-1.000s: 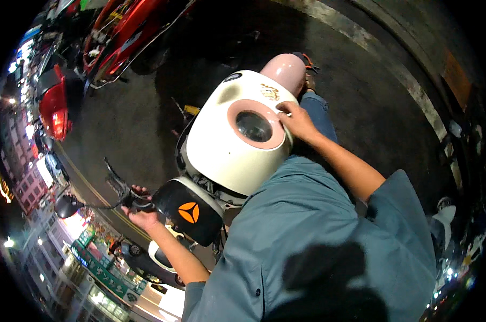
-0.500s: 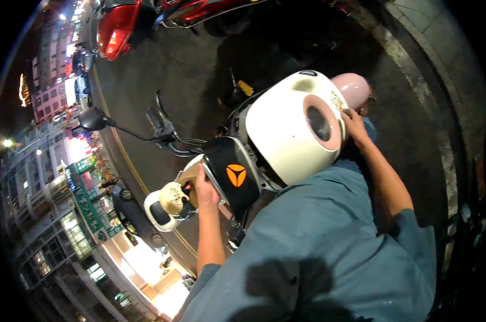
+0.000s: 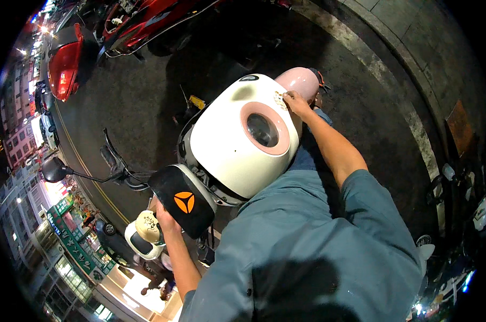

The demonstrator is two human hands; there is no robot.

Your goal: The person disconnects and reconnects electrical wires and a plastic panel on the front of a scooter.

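Note:
A large rounded white shell (image 3: 224, 142), with a pink ring (image 3: 281, 145) around a dark round window (image 3: 262, 130), sits in front of me on a scooter. My right hand (image 3: 296, 103) has its fingers bent together at the shell's far right edge, by a small speckled patch. Just beyond bulges a glossy pink rounded piece (image 3: 299, 81). On the left, my left hand (image 3: 168, 217) grips the side of a black panel (image 3: 170, 182) bearing an orange three-part emblem. Its fingertips are partly hidden behind that panel.
A handlebar (image 3: 130, 174) and a round mirror (image 3: 54, 169) stick out leftward. Red scooters (image 3: 66, 64) are parked at the upper left. A cream helmet (image 3: 147, 226) rests on another scooter. A kerb (image 3: 404, 59) curves along the right, with more vehicles at lower right.
My view has turned, so the shell, panel and both hands appear further left. The black panel is tilted more face-up. My right hand stays at the shell's edge.

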